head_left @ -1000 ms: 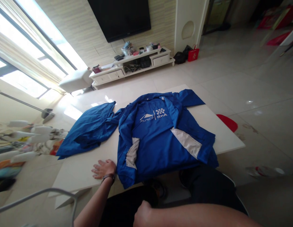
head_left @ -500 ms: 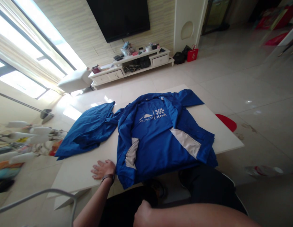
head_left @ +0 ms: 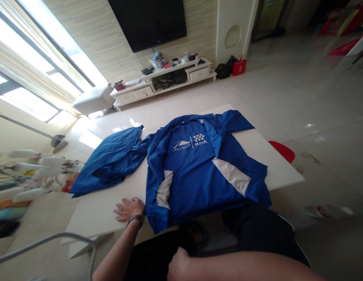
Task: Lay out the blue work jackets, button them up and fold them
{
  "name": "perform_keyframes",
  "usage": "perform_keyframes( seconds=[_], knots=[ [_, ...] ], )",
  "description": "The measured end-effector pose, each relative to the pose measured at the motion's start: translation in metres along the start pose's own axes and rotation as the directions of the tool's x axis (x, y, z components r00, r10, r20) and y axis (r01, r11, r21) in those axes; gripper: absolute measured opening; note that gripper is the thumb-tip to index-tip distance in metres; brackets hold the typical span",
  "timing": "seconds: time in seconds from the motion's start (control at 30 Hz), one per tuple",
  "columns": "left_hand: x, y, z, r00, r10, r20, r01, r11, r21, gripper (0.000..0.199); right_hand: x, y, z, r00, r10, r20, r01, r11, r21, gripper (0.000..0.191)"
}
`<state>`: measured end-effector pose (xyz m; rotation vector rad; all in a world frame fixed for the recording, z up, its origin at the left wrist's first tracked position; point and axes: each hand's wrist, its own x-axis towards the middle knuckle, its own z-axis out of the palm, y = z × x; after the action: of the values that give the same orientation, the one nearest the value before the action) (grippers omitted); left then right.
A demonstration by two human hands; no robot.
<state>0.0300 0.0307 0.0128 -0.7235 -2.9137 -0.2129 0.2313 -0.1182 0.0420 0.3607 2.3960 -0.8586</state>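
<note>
My left hand [head_left: 129, 210] lies flat on the white table [head_left: 102, 203], palm down with fingers spread, just beside the hem of a blue jacket [head_left: 196, 183]. It holds nothing. The jacket is spread open on the table, with white side panels and a white printed logo showing on its inner back. My right hand [head_left: 178, 265] rests low over my dark trousers, curled like a fist, its fingertips turned out of sight; no object shows in it. Left of the jacket a blue folded garment [head_left: 111, 156] lies on the table, touching the jacket's sleeve.
A grey curved metal bar [head_left: 67, 235] crosses the lower left. Cones of white thread [head_left: 49, 161] stand at the left. Beyond the table are a white TV stand [head_left: 134, 93] and a red bag [head_left: 239, 67]. A red round seat [head_left: 282, 151] shows past the right edge.
The view has shifted very slightly. Both hands and the garments keep their places.
</note>
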Motion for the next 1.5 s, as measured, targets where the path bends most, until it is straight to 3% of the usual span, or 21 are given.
perform_keyframes(
  seconds=[0.17,0.33,0.83,0.97,1.17,1.33,1.5],
  knots=[
    [-0.001,0.000,-0.001,1.000,0.024,0.003,-0.024,1.000,0.018,0.055,0.004,0.002,0.003,0.999,-0.005,0.054,0.005,1.000,-0.013,0.007],
    [0.000,0.000,0.000,1.000,0.009,-0.003,-0.009,1.000,0.006,0.053,0.009,0.001,0.007,0.999,0.029,-0.034,-0.027,0.998,0.054,0.004],
    [-0.008,0.007,-0.010,0.999,-0.037,0.016,0.038,0.997,-0.069,0.054,-0.001,0.002,0.008,1.000,0.003,-0.005,-0.003,1.000,-0.019,0.008],
    [-0.008,0.006,-0.010,1.000,-0.021,0.011,0.021,0.997,-0.071,0.055,-0.010,0.002,0.004,0.999,-0.022,0.049,0.025,0.997,-0.067,0.021],
    [-0.006,0.005,-0.005,0.999,-0.038,0.025,0.040,0.997,-0.062,0.057,-0.028,0.005,-0.008,0.998,-0.030,0.050,0.035,0.994,-0.103,0.027],
    [-0.004,0.002,0.002,0.999,-0.037,-0.004,0.037,0.998,-0.056,0.058,-0.031,0.007,-0.009,1.000,-0.018,0.006,0.018,0.996,-0.093,0.024],
    [-0.003,0.001,0.004,1.000,-0.028,-0.009,0.028,0.998,-0.056,0.058,-0.034,0.010,-0.007,0.999,-0.023,0.045,0.028,0.993,-0.116,0.027]
  ],
)
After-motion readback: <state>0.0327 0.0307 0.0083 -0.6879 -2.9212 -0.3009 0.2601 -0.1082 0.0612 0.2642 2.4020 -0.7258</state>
